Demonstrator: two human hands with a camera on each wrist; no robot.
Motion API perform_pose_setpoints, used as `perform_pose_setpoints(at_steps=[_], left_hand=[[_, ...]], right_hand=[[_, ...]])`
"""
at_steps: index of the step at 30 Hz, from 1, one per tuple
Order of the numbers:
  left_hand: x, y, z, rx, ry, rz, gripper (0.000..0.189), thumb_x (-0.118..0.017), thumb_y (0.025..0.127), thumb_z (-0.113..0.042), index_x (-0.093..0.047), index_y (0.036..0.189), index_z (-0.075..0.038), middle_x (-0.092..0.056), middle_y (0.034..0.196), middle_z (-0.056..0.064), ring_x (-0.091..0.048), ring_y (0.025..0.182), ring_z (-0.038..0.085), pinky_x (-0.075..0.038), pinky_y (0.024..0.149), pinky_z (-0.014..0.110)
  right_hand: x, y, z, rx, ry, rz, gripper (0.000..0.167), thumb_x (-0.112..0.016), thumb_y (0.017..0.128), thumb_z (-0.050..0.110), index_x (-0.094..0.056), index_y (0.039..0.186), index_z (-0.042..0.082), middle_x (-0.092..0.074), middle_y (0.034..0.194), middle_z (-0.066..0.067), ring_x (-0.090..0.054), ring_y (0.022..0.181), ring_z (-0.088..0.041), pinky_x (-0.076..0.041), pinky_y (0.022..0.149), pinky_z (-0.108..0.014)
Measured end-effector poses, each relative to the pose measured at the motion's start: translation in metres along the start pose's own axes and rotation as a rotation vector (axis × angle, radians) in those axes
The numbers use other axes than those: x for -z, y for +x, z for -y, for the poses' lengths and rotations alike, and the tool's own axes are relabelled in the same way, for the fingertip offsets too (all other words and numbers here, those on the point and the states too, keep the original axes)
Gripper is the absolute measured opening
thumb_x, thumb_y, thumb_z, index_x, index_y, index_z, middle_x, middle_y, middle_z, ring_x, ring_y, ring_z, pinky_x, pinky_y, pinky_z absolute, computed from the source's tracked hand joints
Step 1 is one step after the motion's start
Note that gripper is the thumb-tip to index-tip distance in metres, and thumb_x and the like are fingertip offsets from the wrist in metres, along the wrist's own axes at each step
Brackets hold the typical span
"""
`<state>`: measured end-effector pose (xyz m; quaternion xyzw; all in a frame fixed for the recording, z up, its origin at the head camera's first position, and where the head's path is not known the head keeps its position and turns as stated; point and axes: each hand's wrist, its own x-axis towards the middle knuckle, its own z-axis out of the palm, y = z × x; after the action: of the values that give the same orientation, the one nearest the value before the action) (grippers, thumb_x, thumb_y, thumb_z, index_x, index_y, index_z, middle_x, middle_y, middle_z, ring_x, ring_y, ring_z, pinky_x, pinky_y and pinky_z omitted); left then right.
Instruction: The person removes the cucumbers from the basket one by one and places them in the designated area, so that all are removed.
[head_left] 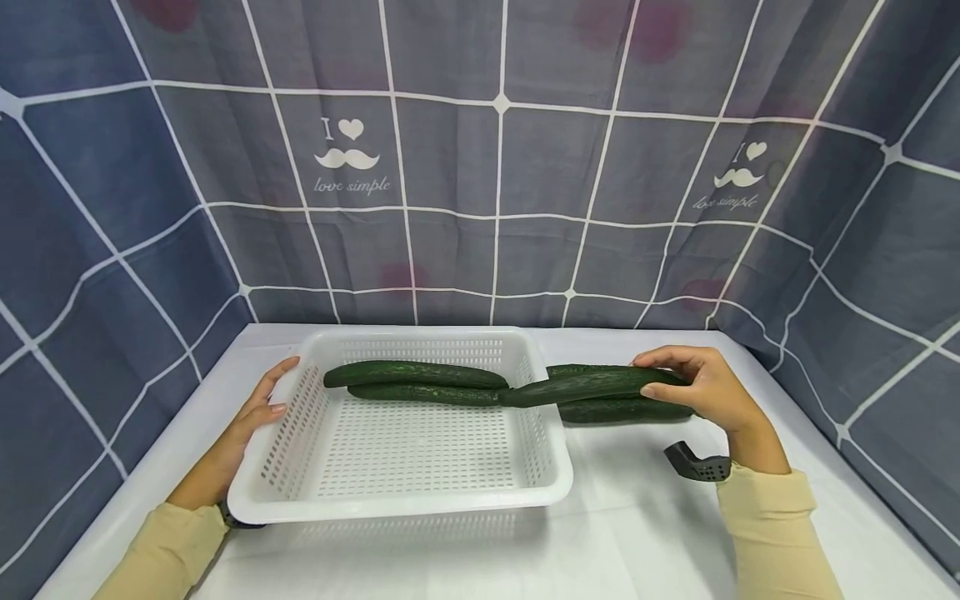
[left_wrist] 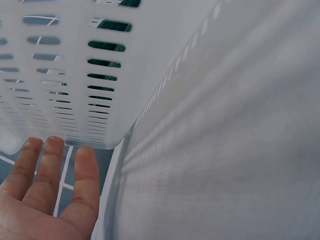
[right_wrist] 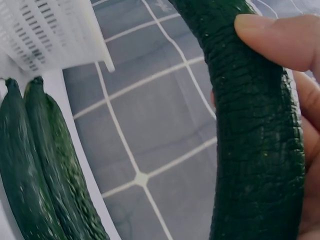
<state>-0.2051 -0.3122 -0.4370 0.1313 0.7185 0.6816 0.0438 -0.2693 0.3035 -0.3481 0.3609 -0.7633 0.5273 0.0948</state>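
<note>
My right hand (head_left: 697, 387) grips a dark green cucumber (head_left: 585, 386) near its right end. In the head view its left end overlaps the right rim of a white plastic basket (head_left: 416, 506) and meets the end of a cucumber inside. The right wrist view shows the thumb (right_wrist: 275, 42) pressed on its wrinkled skin. Two cucumbers (head_left: 416, 373) lie side by side along the basket's far side. At the basket's left end is my left hand (head_left: 243, 421), its fingers straight by the rim; the left wrist view shows fingertips (left_wrist: 86, 157) near the slotted wall.
More cucumbers (head_left: 626, 411) lie on the white tabletop (head_left: 622, 517) right of the basket, partly hidden beneath the held one. Grey-blue checked curtains (head_left: 450, 167) stand behind and on both sides. A black wrist strap (head_left: 701, 464) sits at my right wrist.
</note>
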Motion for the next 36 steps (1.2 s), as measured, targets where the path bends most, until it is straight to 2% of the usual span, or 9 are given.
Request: perform_pose_setpoints(at_steps=[9, 17, 23, 32, 36], left_hand=[[-0.001, 0.001, 0.0, 0.011, 0.01, -0.021, 0.066, -0.036, 0.108, -0.026, -0.018, 0.167, -0.049, -0.018, 0.165, 0.001, -0.047, 0.129, 0.015, -0.045, 0.092, 0.05], [-0.001, 0.001, 0.001, -0.002, -0.017, -0.004, 0.066, -0.036, 0.108, -0.025, -0.019, 0.167, -0.048, -0.02, 0.163, -0.004, -0.045, 0.131, 0.014, -0.046, 0.093, 0.046], [0.0, 0.001, 0.002, -0.014, -0.049, -0.001, 0.065, -0.036, 0.107, -0.023, -0.021, 0.166, -0.048, -0.025, 0.159, -0.005, -0.049, 0.128, 0.015, -0.049, 0.092, 0.044], [-0.001, 0.001, 0.002, -0.015, -0.041, 0.0, 0.065, -0.036, 0.108, -0.024, -0.02, 0.166, -0.048, -0.022, 0.16, -0.006, -0.046, 0.13, 0.014, -0.048, 0.093, 0.045], [-0.001, 0.002, 0.002, -0.022, -0.048, 0.004, 0.065, -0.036, 0.108, -0.023, -0.02, 0.166, -0.046, -0.022, 0.161, -0.005, -0.045, 0.131, 0.015, -0.048, 0.094, 0.044]], right_hand=[[0.02, -0.01, -0.011, 0.003, 0.028, -0.014, 0.042, -0.071, 0.079, -0.029, -0.079, 0.112, -0.005, -0.079, 0.113, 0.006, -0.071, 0.107, -0.005, -0.053, 0.087, -0.016], [0.034, -0.02, -0.02, -0.04, 0.087, -0.017, 0.046, -0.069, 0.078, -0.031, -0.08, 0.112, -0.003, -0.08, 0.111, 0.005, -0.074, 0.099, -0.005, -0.056, 0.077, -0.018], [0.041, -0.026, -0.026, -0.048, 0.084, -0.03, 0.046, -0.069, 0.077, -0.033, -0.08, 0.11, -0.003, -0.08, 0.11, 0.006, -0.073, 0.1, -0.005, -0.056, 0.077, -0.017], [0.049, -0.037, -0.037, -0.102, 0.147, -0.053, 0.046, -0.067, 0.078, -0.033, -0.081, 0.108, -0.002, -0.08, 0.11, 0.006, -0.073, 0.103, -0.005, -0.055, 0.083, -0.017], [0.052, -0.041, -0.042, -0.127, 0.123, -0.062, 0.045, -0.068, 0.078, -0.032, -0.081, 0.107, 0.0, -0.08, 0.109, 0.008, -0.072, 0.104, -0.003, -0.054, 0.084, -0.016]])
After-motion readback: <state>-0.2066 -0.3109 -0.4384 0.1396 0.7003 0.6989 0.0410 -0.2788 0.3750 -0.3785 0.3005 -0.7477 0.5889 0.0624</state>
